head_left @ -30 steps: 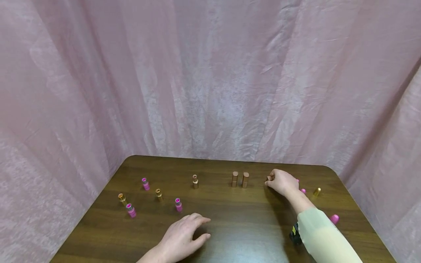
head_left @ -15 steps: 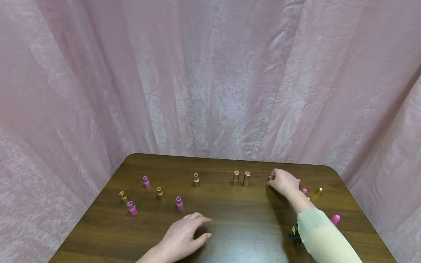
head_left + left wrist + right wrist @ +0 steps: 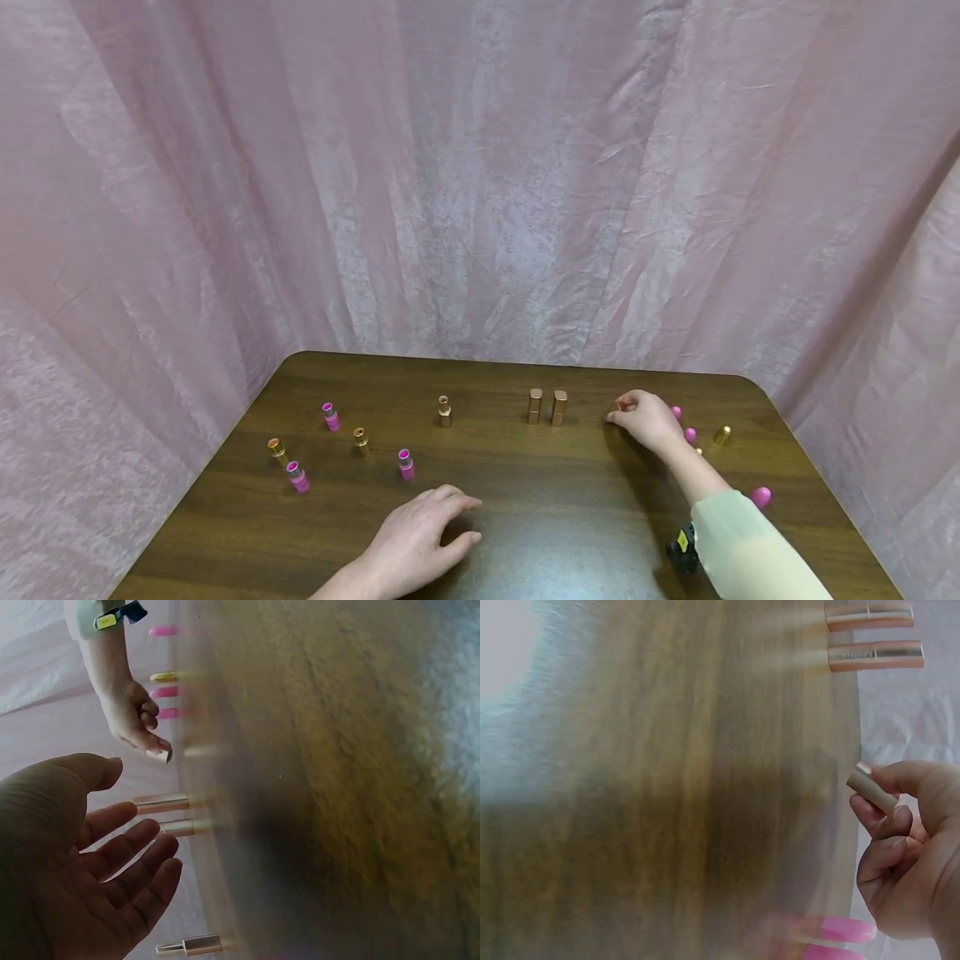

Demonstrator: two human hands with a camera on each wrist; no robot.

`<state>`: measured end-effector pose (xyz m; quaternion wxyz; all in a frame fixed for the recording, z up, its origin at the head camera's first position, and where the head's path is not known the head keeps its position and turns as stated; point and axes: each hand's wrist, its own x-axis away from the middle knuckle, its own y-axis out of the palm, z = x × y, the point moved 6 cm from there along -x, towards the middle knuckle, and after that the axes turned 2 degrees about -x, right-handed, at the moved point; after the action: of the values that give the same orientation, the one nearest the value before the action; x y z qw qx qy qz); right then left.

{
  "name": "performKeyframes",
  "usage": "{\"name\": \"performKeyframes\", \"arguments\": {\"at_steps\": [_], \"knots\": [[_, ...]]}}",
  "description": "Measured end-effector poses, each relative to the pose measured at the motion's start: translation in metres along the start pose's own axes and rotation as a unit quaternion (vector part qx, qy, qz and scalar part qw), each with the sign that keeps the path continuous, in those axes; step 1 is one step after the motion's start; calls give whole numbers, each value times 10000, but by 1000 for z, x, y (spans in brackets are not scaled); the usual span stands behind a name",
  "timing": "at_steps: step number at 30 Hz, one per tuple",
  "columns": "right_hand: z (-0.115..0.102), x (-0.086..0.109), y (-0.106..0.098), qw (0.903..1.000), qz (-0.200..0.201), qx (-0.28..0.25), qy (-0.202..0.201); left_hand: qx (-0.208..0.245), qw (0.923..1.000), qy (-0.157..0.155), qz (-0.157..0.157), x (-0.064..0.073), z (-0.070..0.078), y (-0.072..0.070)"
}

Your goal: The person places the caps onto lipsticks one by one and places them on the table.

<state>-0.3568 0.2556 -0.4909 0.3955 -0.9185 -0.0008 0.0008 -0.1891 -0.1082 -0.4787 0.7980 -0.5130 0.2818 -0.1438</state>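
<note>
My right hand (image 3: 647, 418) pinches a small rose-gold lipstick cap (image 3: 873, 789) between thumb and fingers, tilted and raised a little off the table at the back right. Left of it stand two closed rose-gold lipsticks (image 3: 534, 407), upright and side by side. Farther left is an uncapped rose-gold lipstick tube (image 3: 445, 412). My left hand (image 3: 416, 537) hovers low near the table's front, thumb and fingers apart and holding nothing; its palm shows in the left wrist view. Nearest to it is a pink lipstick tube (image 3: 407, 465) without a cap.
Pink tubes (image 3: 297, 477) and gold tubes (image 3: 362, 442) stand uncapped on the left of the wooden table (image 3: 555, 517). Pink caps (image 3: 761, 497) and a gold cap (image 3: 722, 435) stand at the right, some partly behind my right arm. A pink curtain (image 3: 480, 183) hangs behind.
The rose-gold cap, upright in my right hand's fingers earlier, has been tilted and lifted slightly. My right wrist has shifted a little. My left hand has stayed put.
</note>
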Motion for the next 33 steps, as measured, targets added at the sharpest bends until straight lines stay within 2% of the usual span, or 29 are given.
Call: {"name": "performKeyframes", "arguments": {"at_steps": [3,6,11,16,20,25,29,33], "knots": [[2,6,2,9966,13,-808,187,25,10000,28,-5,-1,2,-2],[5,14,6,9843,-21,-1689,516,56,10000,55,-11,-2,3,-4],[10,31,10,9542,-167,-2811,1007,81,9999,71,-2,-5,5,-8],[14,45,14,9163,-334,-3805,1205,33,9998,155,110,-8,7,-14],[15,52,19,8938,-447,-4264,1320,-38,9996,195,200,-12,8,-21],[15,57,22,8796,-471,-4536,1358,-137,9995,47,295,-22,3,-39],[17,60,25,8712,-507,-4674,1411,-140,9982,-250,532,-38,-10,-60],[17,63,27,8638,-630,-4820,1326,184,9940,-768,758,-57,-34,-81]]}}
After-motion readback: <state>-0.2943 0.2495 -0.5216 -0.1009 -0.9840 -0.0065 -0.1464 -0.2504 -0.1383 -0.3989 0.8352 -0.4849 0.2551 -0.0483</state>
